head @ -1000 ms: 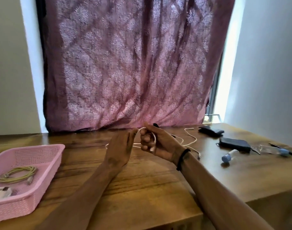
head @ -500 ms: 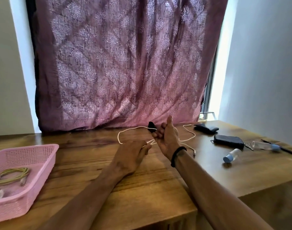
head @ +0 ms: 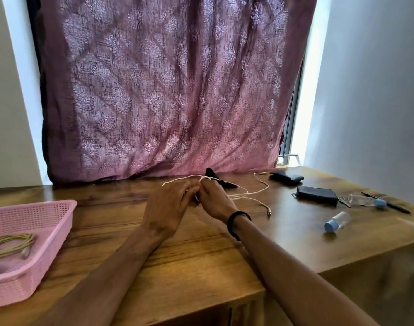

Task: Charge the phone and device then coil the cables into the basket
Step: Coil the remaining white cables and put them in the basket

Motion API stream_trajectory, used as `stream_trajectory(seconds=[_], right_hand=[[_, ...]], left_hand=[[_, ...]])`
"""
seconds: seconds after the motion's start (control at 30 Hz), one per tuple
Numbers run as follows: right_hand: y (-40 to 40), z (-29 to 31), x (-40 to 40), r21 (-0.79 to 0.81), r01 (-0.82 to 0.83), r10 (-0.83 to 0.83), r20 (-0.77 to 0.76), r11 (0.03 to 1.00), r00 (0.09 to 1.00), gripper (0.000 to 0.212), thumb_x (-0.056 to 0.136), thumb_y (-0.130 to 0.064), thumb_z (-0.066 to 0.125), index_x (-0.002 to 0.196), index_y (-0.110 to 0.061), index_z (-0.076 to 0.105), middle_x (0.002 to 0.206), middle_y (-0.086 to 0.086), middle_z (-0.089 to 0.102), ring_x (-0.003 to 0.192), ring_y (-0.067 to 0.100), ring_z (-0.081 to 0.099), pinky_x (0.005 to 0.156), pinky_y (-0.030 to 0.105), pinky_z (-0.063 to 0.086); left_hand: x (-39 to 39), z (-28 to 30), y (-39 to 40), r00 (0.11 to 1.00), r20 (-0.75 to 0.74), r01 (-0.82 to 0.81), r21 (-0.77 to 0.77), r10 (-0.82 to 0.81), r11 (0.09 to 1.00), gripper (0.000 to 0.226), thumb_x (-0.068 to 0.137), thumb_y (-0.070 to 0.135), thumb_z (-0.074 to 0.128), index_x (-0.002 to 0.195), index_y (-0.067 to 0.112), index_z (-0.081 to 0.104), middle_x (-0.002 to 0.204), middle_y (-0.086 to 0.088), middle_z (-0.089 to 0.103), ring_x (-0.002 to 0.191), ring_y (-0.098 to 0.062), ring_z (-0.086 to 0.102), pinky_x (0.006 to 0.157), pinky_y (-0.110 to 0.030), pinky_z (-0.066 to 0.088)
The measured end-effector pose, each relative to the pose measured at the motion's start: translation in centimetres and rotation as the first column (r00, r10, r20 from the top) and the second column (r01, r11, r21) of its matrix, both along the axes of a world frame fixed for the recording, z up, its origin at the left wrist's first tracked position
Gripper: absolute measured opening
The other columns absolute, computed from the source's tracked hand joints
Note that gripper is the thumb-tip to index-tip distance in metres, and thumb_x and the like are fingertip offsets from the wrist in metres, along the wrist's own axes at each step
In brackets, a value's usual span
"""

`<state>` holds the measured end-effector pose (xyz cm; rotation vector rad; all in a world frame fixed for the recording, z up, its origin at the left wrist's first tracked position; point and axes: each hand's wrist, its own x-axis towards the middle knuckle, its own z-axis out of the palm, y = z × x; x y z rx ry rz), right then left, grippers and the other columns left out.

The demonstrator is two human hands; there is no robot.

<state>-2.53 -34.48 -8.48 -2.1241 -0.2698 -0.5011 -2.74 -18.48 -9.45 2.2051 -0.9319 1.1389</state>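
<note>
Basket (head: 24, 231) cut off at left edge

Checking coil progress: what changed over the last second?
The left hand dropped to the table, then rose to meet the right hand; both now grip the white cable, a loop standing above them. The right hand's fingers opened, then closed again. Pink basket, green cable and bottles unchanged.

Both forearms are bare, with no sleeves showing. A black band (head: 238, 221) circles the wrist just behind the right hand (head: 214, 201). The left hand (head: 164, 209) wears nothing.
</note>
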Motion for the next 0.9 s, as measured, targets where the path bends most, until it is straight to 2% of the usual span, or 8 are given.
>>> stream_trajectory(seconds=[0.13, 0.23, 0.3, 0.37, 0.43, 0.5, 0.7, 0.9], right_hand=[[1.5, -0.1, -1.6, 0.084, -0.108, 0.111, -0.042, 0.991, 0.993, 0.047, 0.103, -0.046, 0.037, 0.068, -0.018, 0.049, 0.060, -0.002, 0.052, 0.052, 0.014, 0.044, 0.058, 0.042, 0.036], [0.3, 0.2, -5.2, -0.264, 0.186, -0.127, 0.228, 0.946, 0.966, 0.060, 0.107, -0.057, 0.031, 0.065, -0.017, 0.046, 0.067, 0.000, 0.064, 0.063, 0.023, 0.060, 0.056, 0.039, 0.040], [-3.1, -0.1, -7.8, -0.465, 0.478, -0.230, 0.493, 0.745, 0.839, 0.056, 0.109, -0.050, 0.033, 0.068, -0.018, 0.053, 0.065, 0.003, 0.064, 0.061, 0.027, 0.062, 0.052, 0.034, 0.038], [-8.3, -0.1, -10.3, -0.482, 0.703, -0.270, 0.689, 0.523, 0.673, 0.053, 0.108, -0.046, 0.035, 0.070, -0.018, 0.059, 0.055, 0.003, 0.059, 0.049, 0.028, 0.060, 0.047, 0.030, 0.029], [-14.4, -0.6, -12.9, -0.427, 0.796, -0.323, 0.750, 0.428, 0.576, 0.054, 0.108, -0.043, 0.036, 0.068, -0.017, 0.061, 0.051, 0.004, 0.057, 0.044, 0.028, 0.058, 0.047, 0.030, 0.025], [-19.0, -1.5, -14.6, -0.387, 0.775, -0.384, 0.703, 0.500, 0.598, 0.061, 0.109, -0.048, 0.032, 0.063, -0.017, 0.058, 0.050, 0.004, 0.054, 0.043, 0.028, 0.055, 0.045, 0.034, 0.032], [-24.9, -4.0, -13.8, -0.489, 0.468, -0.409, 0.230, 0.736, 0.883, 0.080, 0.099, -0.073, 0.017, 0.064, -0.011, 0.053, 0.062, 0.004, 0.060, 0.057, 0.023, 0.056, 0.063, 0.047, 0.049], [-23.0, -2.1, -10.5, -0.494, 0.337, -0.365, 0.042, 0.802, 0.930, 0.065, 0.104, -0.062, 0.026, 0.066, -0.012, 0.044, 0.071, 0.010, 0.057, 0.073, 0.032, 0.058, 0.074, 0.046, 0.043]], left_hand=[[0.1, 0.2, 0.4, 0.995, 0.023, -0.100, -0.062, 0.101, 0.993, 0.030, 0.108, 0.045, 0.038, 0.081, 0.032, 0.040, 0.066, 0.007, 0.051, 0.058, -0.019, 0.053, 0.055, -0.033, 0.031], [-1.1, 0.9, -0.2, 0.999, -0.003, -0.035, -0.089, 0.035, 0.995, 0.039, 0.107, 0.049, 0.033, 0.085, 0.024, 0.052, 0.068, 0.007, 0.056, 0.061, -0.016, 0.055, 0.057, -0.031, 0.027], [-2.2, 0.8, -1.5, 0.992, -0.033, 0.118, -0.018, -0.119, 0.993, 0.034, 0.107, 0.052, 0.035, 0.092, 0.031, 0.056, 0.078, 0.014, 0.058, 0.071, -0.008, 0.056, 0.064, -0.030, 0.037], [-3.1, 0.1, -3.4, 0.966, -0.114, 0.244, 0.093, -0.233, 0.965, 0.030, 0.107, 0.052, 0.037, 0.103, 0.030, 0.057, 0.089, 0.009, 0.065, 0.082, -0.014, 0.063, 0.074, -0.038, 0.048], [-4.2, -0.8, -5.6, 0.948, -0.171, 0.299, 0.205, -0.267, 0.932, 0.031, 0.107, 0.050, 0.035, 0.110, 0.028, 0.056, 0.102, 0.004, 0.068, 0.092, -0.020, 0.065, 0.079, -0.040, 0.052], [-4.2, -1.5, -7.0, 0.952, -0.160, 0.299, 0.302, -0.262, 0.905, 0.033, 0.107, 0.050, 0.031, 0.115, 0.029, 0.056, 0.109, 0.004, 0.068, 0.098, -0.019, 0.065, 0.083, -0.041, 0.053], [-4.3, -1.8, -8.2, 0.976, -0.104, 0.218, 0.337, -0.194, 0.916, 0.028, 0.107, 0.042, 0.042, 0.111, 0.026, 0.063, 0.106, 0.003, 0.070, 0.094, -0.021, 0.067, 0.076, -0.040, 0.055], [-2.7, -2.5, -8.3, 0.980, -0.184, 0.114, 0.234, -0.071, 0.965, 0.021, 0.105, 0.041, 0.047, 0.098, 0.025, 0.059, 0.091, -0.001, 0.066, 0.088, -0.026, 0.064, 0.073, -0.040, 0.050]])
